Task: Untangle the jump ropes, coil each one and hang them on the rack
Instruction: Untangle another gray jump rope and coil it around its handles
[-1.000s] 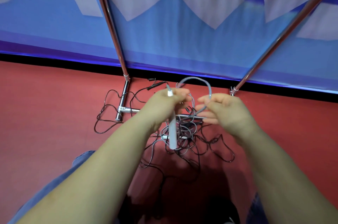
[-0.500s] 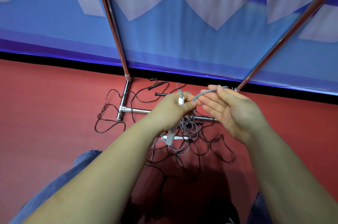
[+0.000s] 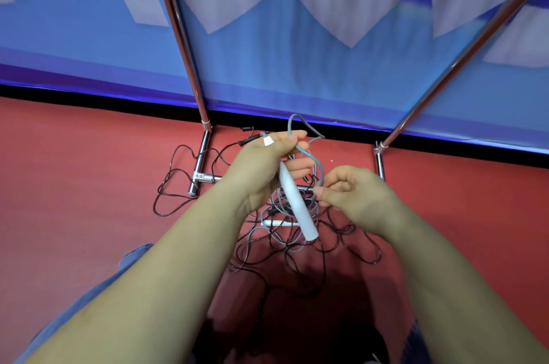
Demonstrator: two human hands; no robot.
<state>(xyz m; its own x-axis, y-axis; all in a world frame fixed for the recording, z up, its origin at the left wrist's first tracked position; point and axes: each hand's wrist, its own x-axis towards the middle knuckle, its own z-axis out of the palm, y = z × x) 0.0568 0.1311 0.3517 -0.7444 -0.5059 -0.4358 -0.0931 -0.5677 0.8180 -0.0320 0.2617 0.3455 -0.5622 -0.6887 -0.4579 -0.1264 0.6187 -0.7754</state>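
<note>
Two bare hands work a grey rope above a tangle on red floor.

The left hand grips a white cylindrical plastic handle and a loop of thin grey cord; the right hand pinches that cord just beside it. Below the grip, tangled dark and grey jump ropes lie on the red matte floor. Beyond stand the chrome tubular rack and a blue-and-white banner wall.
</note>
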